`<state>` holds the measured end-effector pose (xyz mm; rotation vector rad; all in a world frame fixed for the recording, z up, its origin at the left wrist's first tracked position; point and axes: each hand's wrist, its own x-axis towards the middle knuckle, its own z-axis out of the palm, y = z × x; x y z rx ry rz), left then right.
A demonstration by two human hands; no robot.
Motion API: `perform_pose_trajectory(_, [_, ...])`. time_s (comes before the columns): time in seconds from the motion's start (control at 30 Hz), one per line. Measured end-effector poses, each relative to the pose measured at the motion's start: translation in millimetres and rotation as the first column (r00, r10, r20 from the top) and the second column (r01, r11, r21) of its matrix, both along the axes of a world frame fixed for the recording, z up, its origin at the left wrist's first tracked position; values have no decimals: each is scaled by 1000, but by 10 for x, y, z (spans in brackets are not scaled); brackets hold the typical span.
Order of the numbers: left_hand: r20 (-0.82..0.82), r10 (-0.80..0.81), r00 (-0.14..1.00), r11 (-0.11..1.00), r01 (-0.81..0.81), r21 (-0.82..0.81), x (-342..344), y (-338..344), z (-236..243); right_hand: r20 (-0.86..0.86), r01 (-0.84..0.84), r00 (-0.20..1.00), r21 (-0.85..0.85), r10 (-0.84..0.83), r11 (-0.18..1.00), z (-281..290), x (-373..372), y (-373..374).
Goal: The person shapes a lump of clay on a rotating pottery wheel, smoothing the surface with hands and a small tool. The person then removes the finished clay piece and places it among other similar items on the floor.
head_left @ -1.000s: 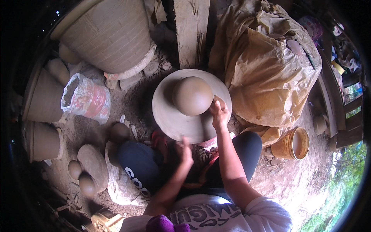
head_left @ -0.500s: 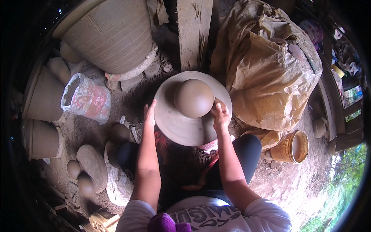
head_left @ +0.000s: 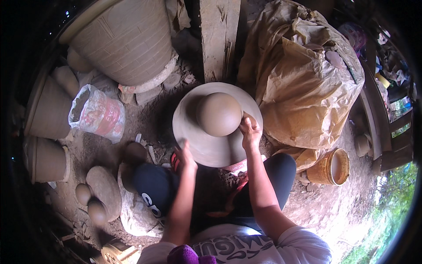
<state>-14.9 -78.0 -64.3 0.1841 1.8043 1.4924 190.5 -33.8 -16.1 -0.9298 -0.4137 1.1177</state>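
Note:
A smooth round clay pot (head_left: 219,114) sits on a wide grey pottery wheel (head_left: 198,152) in front of me, its rounded surface facing up. My right hand (head_left: 251,133) is closed on a thin brown flat scraper (head_left: 249,118), which meets the pot's right side. At the wheel's near left rim is my left hand (head_left: 186,157); its fingers are stretched out, a little blurred, and hold nothing. Whether they touch the rim is hard to tell.
A large brick-patterned clay planter (head_left: 125,44) stands far left, near a white-and-pink sack (head_left: 99,113). Brown sheeting (head_left: 307,92) covers a pile at right, above a yellow bucket (head_left: 329,167). Small round clay pieces (head_left: 97,212) lie lower left. A wooden post (head_left: 219,39) rises behind the wheel.
My left hand has moved from the wheel's left side toward me, down to its near left rim. My right hand keeps its place at the pot's right side.

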Motion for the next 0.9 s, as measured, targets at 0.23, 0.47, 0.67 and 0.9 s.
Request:
perform_pose_trajectory(0.23, [88, -405, 910, 911, 395, 117, -755, 821, 145, -3, 6, 1000, 35, -6, 999, 34, 10, 1])
perform_pose_trajectory(0.47, [167, -501, 849, 845, 522, -117, 782, -984, 32, 74, 14, 997, 3, -15, 1000, 30, 20, -6])
perform_pose_trajectory(0.67, [-181, -838, 515, 472, 850, 235, 966, -989, 488, 115, -18, 993, 7, 17, 1000, 88, 66, -20])
perform_pose_trajectory(0.9, [-722, -520, 457, 420, 873, 250, 618, -368, 1142, 227, -192, 960, 112, 163, 975, 538, 158, -264])
